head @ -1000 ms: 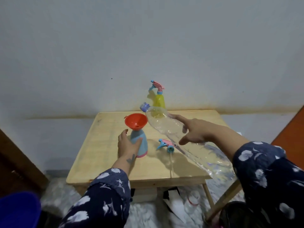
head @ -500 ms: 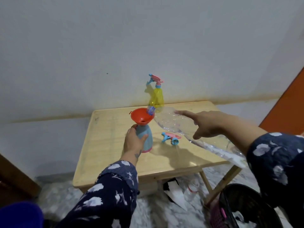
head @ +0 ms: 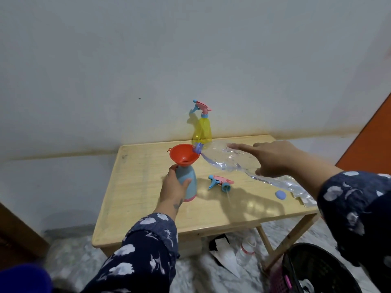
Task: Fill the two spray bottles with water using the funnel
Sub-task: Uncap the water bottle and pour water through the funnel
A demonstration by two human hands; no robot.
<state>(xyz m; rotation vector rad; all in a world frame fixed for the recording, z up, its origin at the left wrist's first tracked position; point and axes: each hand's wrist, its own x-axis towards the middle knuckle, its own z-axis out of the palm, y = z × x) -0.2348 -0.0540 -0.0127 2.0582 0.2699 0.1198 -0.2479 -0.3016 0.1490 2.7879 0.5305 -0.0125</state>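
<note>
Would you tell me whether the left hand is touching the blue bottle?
Touching: the head view shows the left hand with fingers and thumb curled round the blue bottle.

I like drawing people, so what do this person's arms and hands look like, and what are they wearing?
Both arms wear dark navy fabric sleeves printed with white flowers and leaves, ending near the wrists. The left hand and right hand are bare: no gloves, rings or watch visible. A small dark tattoo marks the left wrist.
</note>
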